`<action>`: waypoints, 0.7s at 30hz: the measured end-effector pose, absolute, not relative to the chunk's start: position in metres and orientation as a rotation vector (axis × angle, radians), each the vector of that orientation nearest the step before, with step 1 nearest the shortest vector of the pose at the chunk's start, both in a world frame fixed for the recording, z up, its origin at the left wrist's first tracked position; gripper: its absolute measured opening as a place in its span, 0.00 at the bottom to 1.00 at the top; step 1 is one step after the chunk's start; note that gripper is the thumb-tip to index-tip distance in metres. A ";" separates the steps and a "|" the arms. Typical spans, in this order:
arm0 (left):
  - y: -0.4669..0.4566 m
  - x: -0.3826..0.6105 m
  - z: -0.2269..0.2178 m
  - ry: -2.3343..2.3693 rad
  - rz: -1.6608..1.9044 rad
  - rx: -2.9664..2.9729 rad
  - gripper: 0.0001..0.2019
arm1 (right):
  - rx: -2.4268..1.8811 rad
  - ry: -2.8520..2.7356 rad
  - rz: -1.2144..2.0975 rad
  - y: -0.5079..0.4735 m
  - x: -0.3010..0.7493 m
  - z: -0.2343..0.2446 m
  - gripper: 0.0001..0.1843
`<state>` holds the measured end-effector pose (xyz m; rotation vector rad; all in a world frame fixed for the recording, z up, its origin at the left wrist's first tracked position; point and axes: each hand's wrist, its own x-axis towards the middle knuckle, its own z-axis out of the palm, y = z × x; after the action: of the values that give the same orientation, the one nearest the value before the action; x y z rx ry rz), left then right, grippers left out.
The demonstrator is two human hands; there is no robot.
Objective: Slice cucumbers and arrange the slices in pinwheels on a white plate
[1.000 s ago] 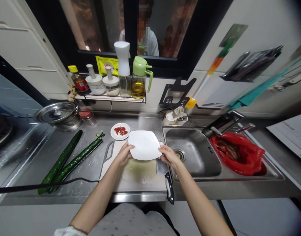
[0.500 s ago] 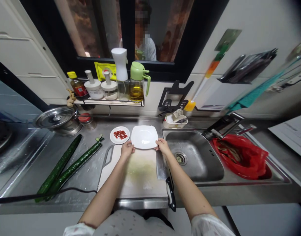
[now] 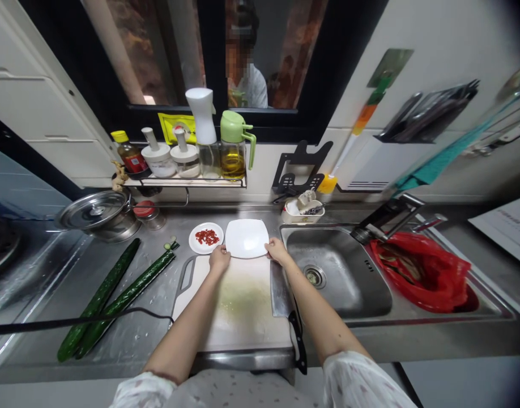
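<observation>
Left hand (image 3: 220, 259) and right hand (image 3: 276, 250) hold a square white plate (image 3: 247, 238), fingers closed on its near edge, just beside a chilli saucer (image 3: 206, 238) it might bump.

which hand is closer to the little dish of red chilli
Left. The left hand sits just below the chilli dish; the right hand is across the white plate, beside the sink.

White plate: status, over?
Left hand and right hand grip white plate by its sides. Plate beyond cutting board, beside chili dish. Cleaver by right forearm.
</observation>
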<state>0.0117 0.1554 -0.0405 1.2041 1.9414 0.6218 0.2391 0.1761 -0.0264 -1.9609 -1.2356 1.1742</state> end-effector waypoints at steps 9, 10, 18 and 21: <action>0.160 0.013 -0.034 1.985 0.546 1.360 0.11 | -2.133 -1.502 0.932 0.179 0.242 -0.026 0.03; 0.160 0.013 -0.033 1.989 0.542 1.363 0.11 | -2.147 -1.523 0.907 0.180 0.241 -0.027 0.03; 0.158 0.013 -0.033 1.994 0.556 1.380 0.12 | -2.211 -1.623 0.813 0.182 0.237 -0.031 0.08; 0.159 0.012 -0.033 1.982 0.571 1.375 0.13 | -2.222 -1.629 0.801 0.182 0.237 -0.032 0.09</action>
<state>0.0121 0.1586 -0.0331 1.3753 1.9817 0.5713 0.2373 0.1823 -0.0324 -2.2217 -1.6286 0.8010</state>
